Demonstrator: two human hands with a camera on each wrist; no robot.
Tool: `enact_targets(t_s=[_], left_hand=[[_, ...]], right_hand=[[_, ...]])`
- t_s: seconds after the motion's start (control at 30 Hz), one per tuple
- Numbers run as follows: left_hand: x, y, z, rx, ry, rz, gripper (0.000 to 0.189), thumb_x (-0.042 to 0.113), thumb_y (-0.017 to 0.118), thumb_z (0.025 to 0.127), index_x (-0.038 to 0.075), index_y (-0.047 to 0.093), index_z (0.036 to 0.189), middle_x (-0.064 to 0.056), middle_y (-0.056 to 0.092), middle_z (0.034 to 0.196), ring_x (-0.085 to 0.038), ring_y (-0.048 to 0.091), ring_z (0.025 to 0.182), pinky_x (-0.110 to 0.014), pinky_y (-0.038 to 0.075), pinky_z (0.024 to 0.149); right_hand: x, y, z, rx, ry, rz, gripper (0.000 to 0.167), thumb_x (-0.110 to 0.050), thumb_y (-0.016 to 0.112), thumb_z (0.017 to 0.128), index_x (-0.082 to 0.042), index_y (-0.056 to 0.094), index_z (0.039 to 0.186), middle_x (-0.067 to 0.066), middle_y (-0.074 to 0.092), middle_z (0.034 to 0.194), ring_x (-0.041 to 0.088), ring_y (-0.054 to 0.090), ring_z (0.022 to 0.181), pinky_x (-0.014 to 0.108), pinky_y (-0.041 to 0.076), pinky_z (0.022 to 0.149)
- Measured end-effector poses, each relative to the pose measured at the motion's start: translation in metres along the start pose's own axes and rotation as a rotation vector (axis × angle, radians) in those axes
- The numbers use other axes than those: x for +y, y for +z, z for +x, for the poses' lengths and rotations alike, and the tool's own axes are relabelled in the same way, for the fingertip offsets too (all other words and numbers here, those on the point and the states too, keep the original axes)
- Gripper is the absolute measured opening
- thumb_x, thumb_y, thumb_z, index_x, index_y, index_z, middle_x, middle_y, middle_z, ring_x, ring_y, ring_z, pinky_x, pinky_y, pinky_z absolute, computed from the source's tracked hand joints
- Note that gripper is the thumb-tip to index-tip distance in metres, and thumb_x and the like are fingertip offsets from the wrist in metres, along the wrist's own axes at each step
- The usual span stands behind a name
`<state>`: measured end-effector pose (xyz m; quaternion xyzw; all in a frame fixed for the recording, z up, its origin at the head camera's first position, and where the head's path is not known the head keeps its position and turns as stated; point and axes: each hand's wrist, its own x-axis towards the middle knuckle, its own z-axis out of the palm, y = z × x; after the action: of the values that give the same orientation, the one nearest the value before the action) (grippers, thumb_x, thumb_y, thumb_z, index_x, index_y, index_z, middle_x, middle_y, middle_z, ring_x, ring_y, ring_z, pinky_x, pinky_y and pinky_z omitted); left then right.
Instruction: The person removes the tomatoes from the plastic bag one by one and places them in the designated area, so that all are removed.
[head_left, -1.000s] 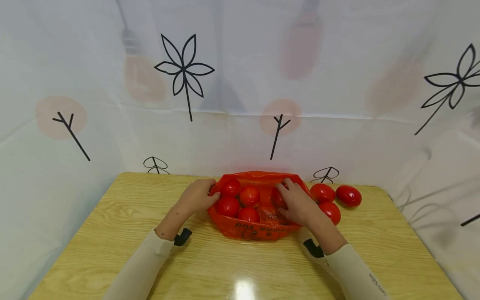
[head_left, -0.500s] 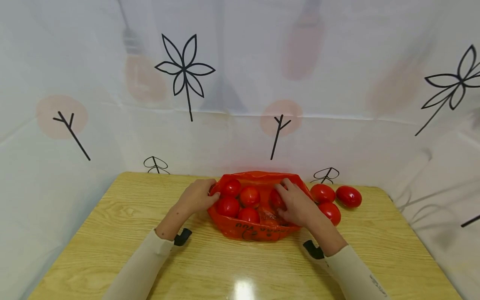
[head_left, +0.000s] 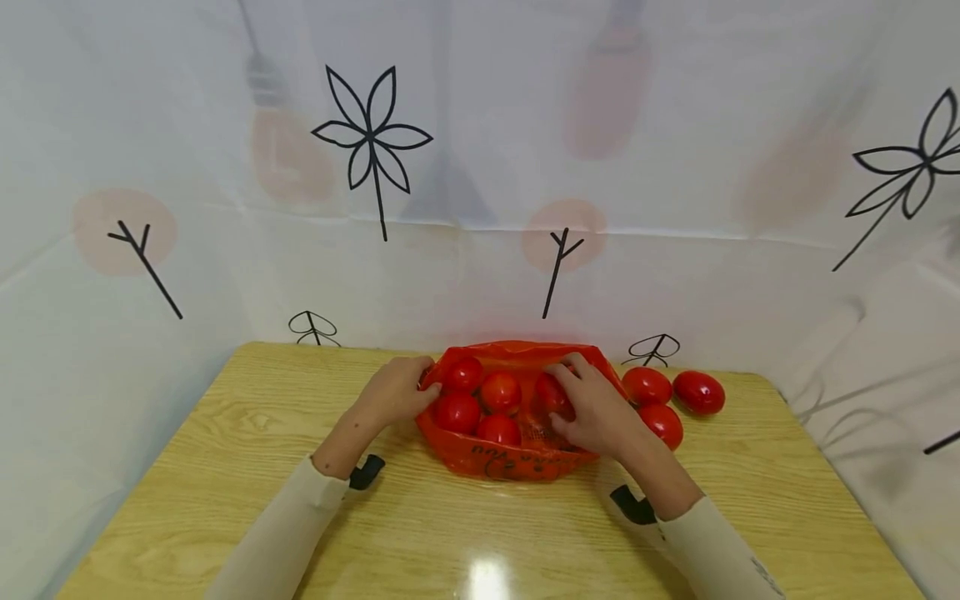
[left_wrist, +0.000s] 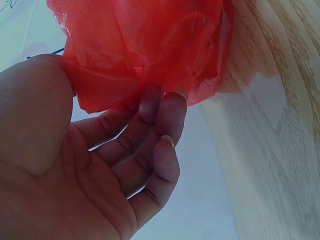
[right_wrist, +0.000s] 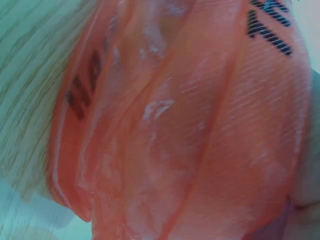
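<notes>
An opened red plastic bag [head_left: 517, 467] with dark lettering lies on the table, mouth upward. At its left edge, my left hand [head_left: 393, 392] pinches the rim between thumb and fingers; the left wrist view shows the bag's film [left_wrist: 145, 40] running into that grip. My right hand [head_left: 596, 408] reaches over the bag's right side, fingers curled round a tomato [head_left: 551, 392] inside. Several shiny red tomatoes [head_left: 500, 392] sit in the left half of the bag. In the right wrist view the bag's outside [right_wrist: 190, 125] fills most of the picture and hides the held tomato.
Right of the bag, three tomatoes lie close together: one by the rim [head_left: 647, 386], one farther right [head_left: 699, 392] and one nearer [head_left: 661, 427], partly behind my right forearm. The wooden table [head_left: 225, 467] ends at a white patterned cloth [head_left: 465, 275] behind.
The tomato under my right hand has shifted slightly left inside the bag, showing more of itself. My left hand keeps its hold on the rim, and the other tomatoes stay put.
</notes>
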<state>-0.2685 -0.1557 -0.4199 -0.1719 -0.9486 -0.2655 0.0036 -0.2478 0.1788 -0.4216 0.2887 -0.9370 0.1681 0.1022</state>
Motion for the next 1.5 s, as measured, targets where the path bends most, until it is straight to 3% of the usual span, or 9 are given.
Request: enact_targets(t_s=[0.2, 0.47, 1.13, 1.5], left_hand=[[0.0, 0.0, 0.002, -0.007, -0.003, 0.002, 0.012, 0.02, 0.07, 0.1, 0.008, 0.067, 0.1, 0.0, 0.061, 0.076, -0.018, 0.056, 0.067, -0.029, 0.048, 0.058], [0.0, -0.001, 0.002, -0.008, -0.012, -0.008, 0.012, 0.019, 0.07, 0.099, 0.008, 0.067, 0.101, 0.0, 0.062, 0.077, -0.018, 0.056, 0.068, -0.029, 0.049, 0.059], [-0.002, -0.001, 0.001, -0.015, -0.019, 0.006, 0.011, 0.021, 0.07, 0.1, 0.01, 0.067, 0.099, 0.001, 0.062, 0.077, -0.018, 0.056, 0.069, -0.029, 0.049, 0.06], [-0.002, -0.001, 0.001, -0.014, -0.024, 0.022, 0.012, 0.021, 0.07, 0.1, 0.01, 0.068, 0.102, 0.001, 0.062, 0.08, -0.019, 0.057, 0.071, -0.03, 0.049, 0.061]], right_hand=[[-0.004, -0.004, -0.005, 0.022, 0.021, 0.041, 0.065, -0.018, 0.084, 0.085, -0.006, 0.059, 0.144, 0.013, 0.055, 0.139, 0.034, 0.059, 0.122, 0.053, 0.056, 0.101], [-0.007, -0.007, -0.012, 0.143, 0.01, 0.104, 0.065, -0.015, 0.085, 0.084, -0.008, 0.06, 0.144, 0.012, 0.055, 0.14, 0.033, 0.061, 0.12, 0.054, 0.058, 0.097], [-0.023, -0.018, -0.03, 0.262, 0.061, 0.195, 0.068, -0.016, 0.086, 0.083, -0.01, 0.059, 0.146, 0.011, 0.053, 0.143, 0.033, 0.055, 0.127, 0.057, 0.059, 0.093], [-0.02, -0.021, -0.047, 0.322, 0.053, 0.139, 0.066, -0.016, 0.086, 0.083, -0.009, 0.062, 0.143, 0.008, 0.055, 0.14, 0.028, 0.056, 0.124, 0.054, 0.06, 0.091]])
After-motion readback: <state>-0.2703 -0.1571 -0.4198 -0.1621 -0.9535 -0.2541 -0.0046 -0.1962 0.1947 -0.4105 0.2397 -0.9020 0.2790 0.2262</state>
